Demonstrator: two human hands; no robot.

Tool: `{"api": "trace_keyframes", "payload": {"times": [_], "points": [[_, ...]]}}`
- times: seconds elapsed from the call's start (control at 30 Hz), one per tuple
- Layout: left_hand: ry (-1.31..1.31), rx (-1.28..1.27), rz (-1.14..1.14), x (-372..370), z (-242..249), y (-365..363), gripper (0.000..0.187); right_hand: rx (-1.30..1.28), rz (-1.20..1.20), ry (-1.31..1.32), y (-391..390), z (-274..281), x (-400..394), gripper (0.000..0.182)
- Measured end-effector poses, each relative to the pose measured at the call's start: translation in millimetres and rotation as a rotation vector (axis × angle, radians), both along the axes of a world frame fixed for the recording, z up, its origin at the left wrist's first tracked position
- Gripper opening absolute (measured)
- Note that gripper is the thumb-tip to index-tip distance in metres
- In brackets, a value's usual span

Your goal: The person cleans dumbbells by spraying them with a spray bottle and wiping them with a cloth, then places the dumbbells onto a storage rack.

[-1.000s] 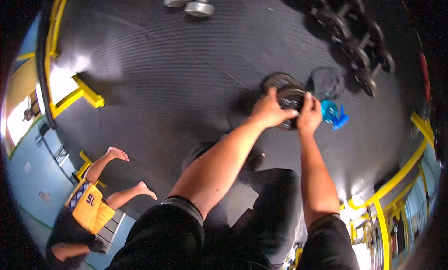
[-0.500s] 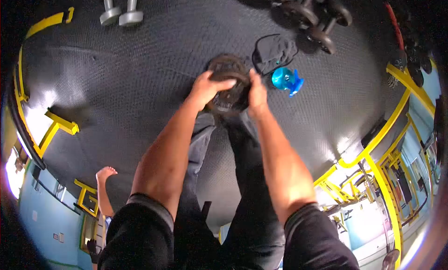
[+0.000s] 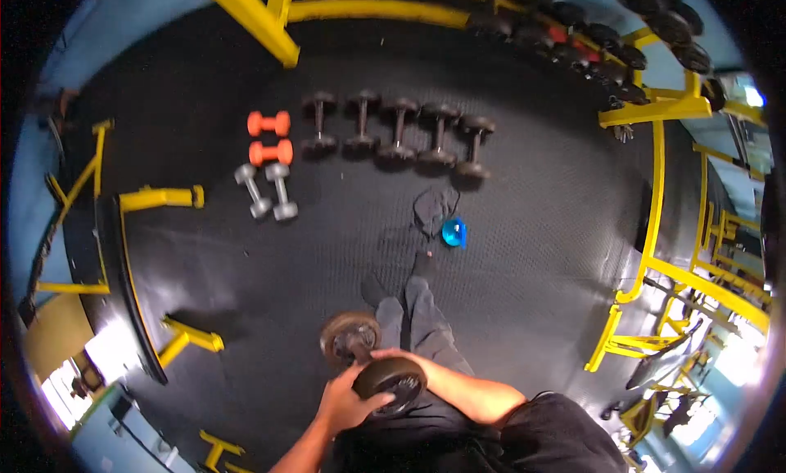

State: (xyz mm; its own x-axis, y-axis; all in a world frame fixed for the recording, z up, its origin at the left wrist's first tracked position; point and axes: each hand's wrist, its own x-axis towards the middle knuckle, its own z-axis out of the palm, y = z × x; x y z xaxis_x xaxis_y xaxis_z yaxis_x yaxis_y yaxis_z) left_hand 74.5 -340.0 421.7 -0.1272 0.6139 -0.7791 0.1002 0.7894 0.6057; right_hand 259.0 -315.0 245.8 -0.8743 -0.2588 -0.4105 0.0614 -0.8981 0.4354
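I hold a dark dumbbell (image 3: 393, 385) with round end plates close to my body at the bottom middle, tilted, one plate nearer me than the other. My left hand (image 3: 344, 403) is closed on it beside the near plate, its thumb lying on that plate's edge. Reaching in from the right, my right hand (image 3: 413, 360) is closed on it behind the near plate. That plate hides most of the right hand's fingers. Beyond the dumbbell, my legs in dark trousers (image 3: 426, 326) show above the black mat.
Several dark dumbbells (image 3: 399, 129) stand in a row on the mat (image 3: 327, 236). Left of them lie orange dumbbells (image 3: 270, 152) and grey dumbbells (image 3: 281, 192). A blue bottle (image 3: 453, 232) sits by a dark cloth item (image 3: 434, 209). Yellow frames (image 3: 655, 211) surround the mat.
The dumbbell has come from out by my feet to close against my body. My right hand has shifted from the plate's side to behind it. My view has tilted up, showing more floor.
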Motion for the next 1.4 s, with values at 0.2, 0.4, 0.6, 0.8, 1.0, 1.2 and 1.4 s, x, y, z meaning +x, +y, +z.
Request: {"api": "trace_keyframes", "payload": {"times": [0.2,0.4,0.6,0.8,1.0,1.2,1.4], "points": [[0.065,-0.214,-0.090,-22.5,92.1,11.3,0.049,0.453,0.241,-0.020,38.0,103.2,-58.0,0.026],[0.205,0.232,-0.651,-14.9,128.9,53.3,0.055,0.313,0.221,-0.295,101.6,154.5,-93.0,0.016],[0.301,0.495,0.002,-45.4,136.4,70.3,0.046,0.705,-0.026,-0.296,202.7,212.1,-83.3,0.016],[-0.180,0.404,0.524,-121.6,103.6,99.5,0.041,1.214,-0.358,-0.388,302.4,286.2,-99.7,0.020],[-0.406,0.613,0.269,-189.9,93.9,257.2,0.042,1.786,-0.405,-0.511,394.9,334.4,-132.3,0.016],[-0.287,0.561,-0.137,-222.3,141.0,354.1,0.044,1.987,-0.319,-0.814,431.4,388.7,-169.2,0.008],[-0.387,0.548,0.076,-269.4,94.3,396.0,0.045,2.237,-0.625,-0.361,485.2,347.4,-170.8,0.012]]}}
